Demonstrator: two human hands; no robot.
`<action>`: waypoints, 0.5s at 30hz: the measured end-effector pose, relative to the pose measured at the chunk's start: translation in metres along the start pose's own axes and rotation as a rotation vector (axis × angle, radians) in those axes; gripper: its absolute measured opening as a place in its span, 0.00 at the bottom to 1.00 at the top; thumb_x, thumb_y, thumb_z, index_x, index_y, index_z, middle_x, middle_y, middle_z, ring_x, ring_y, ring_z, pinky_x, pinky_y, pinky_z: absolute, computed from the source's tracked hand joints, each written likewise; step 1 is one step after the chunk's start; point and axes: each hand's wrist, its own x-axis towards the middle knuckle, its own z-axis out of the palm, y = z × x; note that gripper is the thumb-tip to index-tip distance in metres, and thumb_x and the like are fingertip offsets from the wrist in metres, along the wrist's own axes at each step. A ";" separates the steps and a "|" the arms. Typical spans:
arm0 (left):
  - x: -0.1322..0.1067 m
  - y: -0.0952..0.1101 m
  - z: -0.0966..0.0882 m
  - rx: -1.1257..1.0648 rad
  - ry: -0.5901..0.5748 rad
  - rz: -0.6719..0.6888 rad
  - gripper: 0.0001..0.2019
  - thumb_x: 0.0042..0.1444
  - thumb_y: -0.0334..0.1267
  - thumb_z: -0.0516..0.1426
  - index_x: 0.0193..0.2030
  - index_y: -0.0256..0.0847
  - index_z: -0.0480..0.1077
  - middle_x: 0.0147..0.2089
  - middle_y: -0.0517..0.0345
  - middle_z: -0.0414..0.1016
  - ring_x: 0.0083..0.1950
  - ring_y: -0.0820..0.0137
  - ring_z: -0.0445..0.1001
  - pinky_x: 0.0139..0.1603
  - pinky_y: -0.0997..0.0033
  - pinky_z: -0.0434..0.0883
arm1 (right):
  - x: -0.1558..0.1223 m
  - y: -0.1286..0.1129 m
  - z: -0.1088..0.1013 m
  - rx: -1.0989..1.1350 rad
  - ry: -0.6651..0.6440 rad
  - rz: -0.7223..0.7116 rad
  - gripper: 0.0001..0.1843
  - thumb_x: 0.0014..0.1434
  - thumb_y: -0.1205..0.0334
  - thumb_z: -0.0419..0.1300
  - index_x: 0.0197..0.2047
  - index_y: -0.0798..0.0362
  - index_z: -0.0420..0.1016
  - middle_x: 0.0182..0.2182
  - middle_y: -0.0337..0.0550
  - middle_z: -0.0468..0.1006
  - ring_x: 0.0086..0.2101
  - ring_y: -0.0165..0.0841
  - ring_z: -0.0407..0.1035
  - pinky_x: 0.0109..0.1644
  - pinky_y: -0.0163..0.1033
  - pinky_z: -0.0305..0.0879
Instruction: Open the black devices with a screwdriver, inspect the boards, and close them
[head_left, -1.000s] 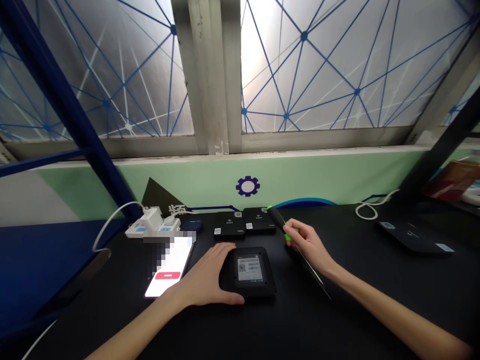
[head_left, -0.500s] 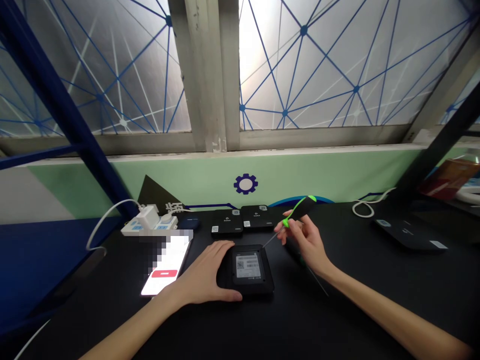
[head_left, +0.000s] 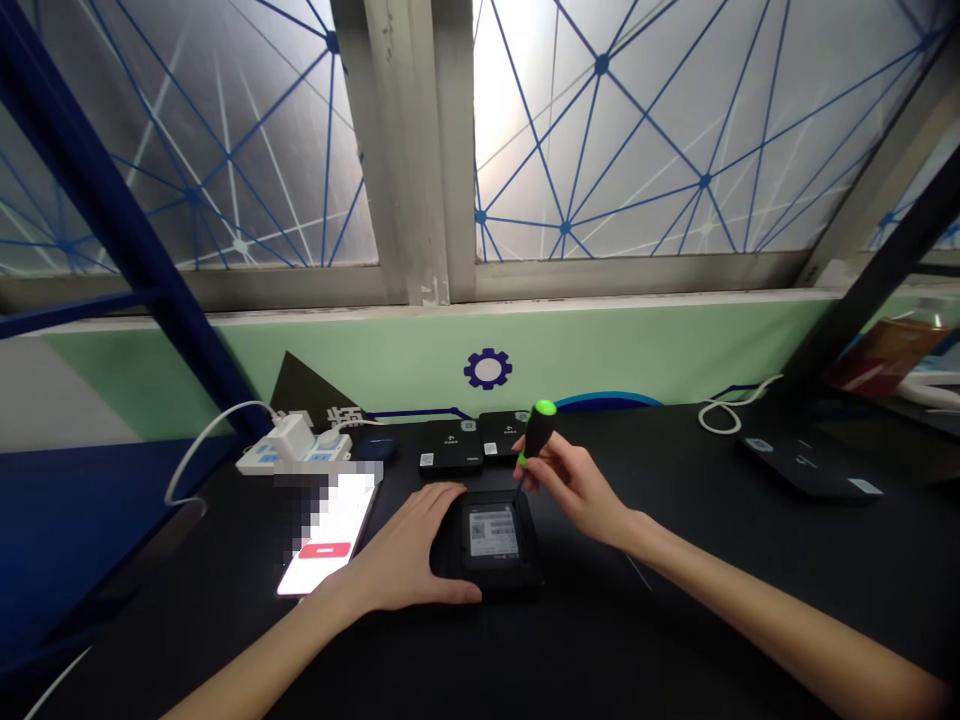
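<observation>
A small black device [head_left: 491, 541] with a white label on its upturned face lies on the black table [head_left: 600, 640] in front of me. My left hand [head_left: 409, 555] lies flat against its left side, fingers spread, thumb along its near edge. My right hand [head_left: 574, 487] is closed round a screwdriver [head_left: 534, 437] with a black and green handle. The tool stands nearly upright, its tip down at the device's far right corner.
Two more black devices [head_left: 476, 446] lie side by side behind the first. A lit phone [head_left: 330, 535] lies to the left, with a white power strip [head_left: 289, 448] and its cable behind it. Another flat black device [head_left: 810, 465] and a white cable [head_left: 720, 415] sit far right.
My right hand has swung the screwdriver from a slanting hold to nearly upright and brought its tip down onto the device's far right corner. My left hand has stayed on the device.
</observation>
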 end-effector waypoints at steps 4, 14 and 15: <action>0.000 -0.001 0.000 0.003 0.002 -0.004 0.52 0.45 0.65 0.67 0.73 0.49 0.55 0.73 0.47 0.55 0.72 0.45 0.55 0.70 0.44 0.59 | 0.008 -0.004 0.004 -0.060 -0.097 -0.022 0.13 0.74 0.52 0.49 0.42 0.50 0.67 0.33 0.41 0.76 0.30 0.33 0.71 0.36 0.39 0.69; 0.000 0.004 -0.003 0.023 -0.018 -0.012 0.52 0.46 0.67 0.66 0.73 0.48 0.54 0.74 0.46 0.55 0.73 0.45 0.54 0.70 0.44 0.59 | -0.001 0.003 0.008 0.093 -0.048 0.087 0.11 0.70 0.51 0.56 0.41 0.50 0.66 0.35 0.42 0.77 0.33 0.34 0.71 0.36 0.39 0.68; 0.000 0.004 -0.003 0.027 -0.021 -0.012 0.52 0.46 0.67 0.66 0.73 0.48 0.53 0.74 0.46 0.54 0.73 0.45 0.54 0.70 0.44 0.59 | -0.001 0.002 0.007 0.068 -0.050 0.087 0.10 0.68 0.52 0.59 0.42 0.49 0.67 0.33 0.41 0.77 0.32 0.35 0.71 0.35 0.39 0.68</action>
